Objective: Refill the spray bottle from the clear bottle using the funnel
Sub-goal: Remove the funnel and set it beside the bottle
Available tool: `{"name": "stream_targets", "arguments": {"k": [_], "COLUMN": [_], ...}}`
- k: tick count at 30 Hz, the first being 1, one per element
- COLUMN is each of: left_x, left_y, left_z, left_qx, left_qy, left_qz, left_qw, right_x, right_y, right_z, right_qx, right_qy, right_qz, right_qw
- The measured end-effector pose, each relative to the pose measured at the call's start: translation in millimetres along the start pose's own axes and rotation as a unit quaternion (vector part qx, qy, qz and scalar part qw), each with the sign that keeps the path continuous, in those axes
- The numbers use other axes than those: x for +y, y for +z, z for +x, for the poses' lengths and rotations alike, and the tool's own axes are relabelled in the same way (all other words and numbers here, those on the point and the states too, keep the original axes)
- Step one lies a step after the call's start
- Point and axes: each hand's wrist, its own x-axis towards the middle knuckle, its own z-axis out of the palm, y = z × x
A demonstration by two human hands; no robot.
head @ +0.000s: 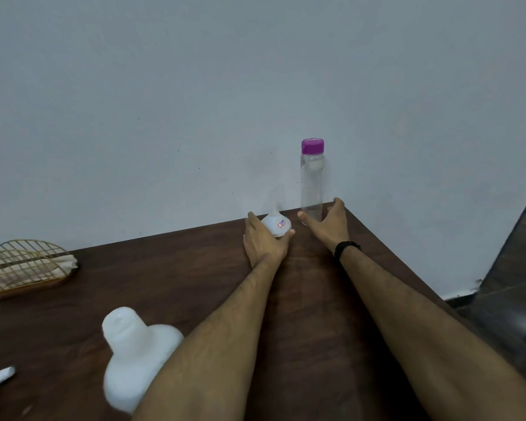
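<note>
Against a bare grey wall, the left hand (266, 241) cups the light white funnel (276, 225) while the right hand (328, 221), fingers spread, nears the tall, likely slippery clear bottle (312, 183), best grasped mid-body, beside the uncapped spray bottle (134, 357).

Dim, flat indoor light, cool grey cast over the wall (195, 86), slightly darker toward the upper corners. Soft faint shadows only: a pale one on the wall just left of the clear bottle (312, 180), a dull one under the forearms at lower centre. Weak sheen on the dark table (310, 299) mid-frame, a small glare patch on the floor (523, 323) at the right edge. Wide-angle bend: table edge slants, lower corners stretched. White spray bottle (134, 357) at lower left is smeared and overexposed, no surface detail. Wire basket (28, 268) at left edge soft. Overall mushy, compression noise.
</note>
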Motion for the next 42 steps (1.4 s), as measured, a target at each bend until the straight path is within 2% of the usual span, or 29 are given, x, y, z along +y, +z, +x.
{"name": "stream_targets", "arguments": {"k": [5, 11, 16, 21, 27, 30, 33, 35, 38, 42], "left_x": [-6, -9, -21, -40, -64, -72, -72, -62, -52, -75], "left_y": [-13, -47, -86, -127, -186, -219, -254, -283, -322, -378], "left_z": [-39, -112, -180, -231, -260, -269, -265, -258, -242, -207], "left_qx": [-0.044, -0.120, -0.145, -0.159, -0.088, -0.037, 0.086, 0.086, 0.040, 0.091], "left_qy": [0.039, 0.103, 0.171, 0.239, 0.304, 0.286, 0.295, 0.284, 0.217, 0.061], "left_qz": [0.087, 0.180, 0.166, 0.132, 0.183, 0.173, 0.163, 0.150, 0.140, 0.110], "left_qw": [0.994, 0.971, 0.960, 0.949, 0.931, 0.942, 0.938, 0.943, 0.965, 0.988], "right_x": [0, -3, -17, -32, -53, -64, -76, -81, -89, -105], "right_y": [-12, -18, -21, -14, -2, 9, 25, 34, 45, 55], "right_z": [-45, -114, -171, -226, -276, -296, -312, -319, -326, -335], "right_qx": [0.014, -0.142, -0.163, -0.175, -0.193, -0.186, -0.168, -0.167, -0.162, -0.099], "right_qy": [-0.026, -0.106, -0.120, -0.137, -0.147, -0.144, -0.135, -0.142, -0.135, -0.158], "right_qz": [-0.068, -0.214, -0.175, -0.091, -0.012, 0.016, 0.038, 0.042, 0.044, 0.060], "right_qw": [0.997, 0.961, 0.963, 0.971, 0.970, 0.972, 0.976, 0.975, 0.977, 0.981]}}
